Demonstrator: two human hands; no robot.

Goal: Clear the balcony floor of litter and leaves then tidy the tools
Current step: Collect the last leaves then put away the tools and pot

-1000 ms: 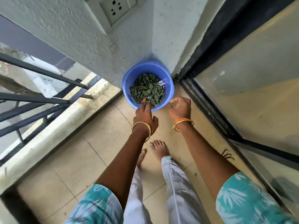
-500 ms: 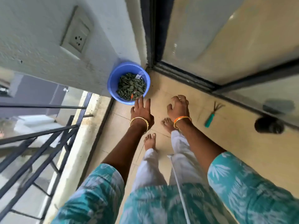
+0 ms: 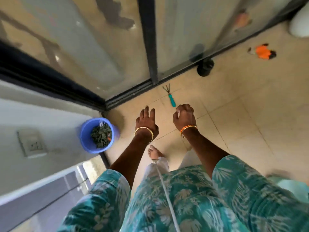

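Note:
A blue bucket (image 3: 85,136) full of dark green leaves stands in the corner by the wall, at the left of the view. A small hand rake with a teal handle (image 3: 171,99) lies on the tiled floor by the sliding-door track. My left hand (image 3: 146,121) hangs over the floor with fingers fairly straight, holding nothing. My right hand (image 3: 184,115) is just below the rake's handle, fingers loosely curled and empty, apart from the rake.
A black round object (image 3: 205,67) sits by the door track. An orange object (image 3: 263,52) lies on the floor at the far right. Glass sliding doors (image 3: 100,47) run along the top. A wall socket (image 3: 32,144) is at the left. My bare foot (image 3: 154,152) stands below my hands.
My view has swung right, away from the bucket and toward the door and rake. Both hands have drawn back from the bucket and now hover near the rake.

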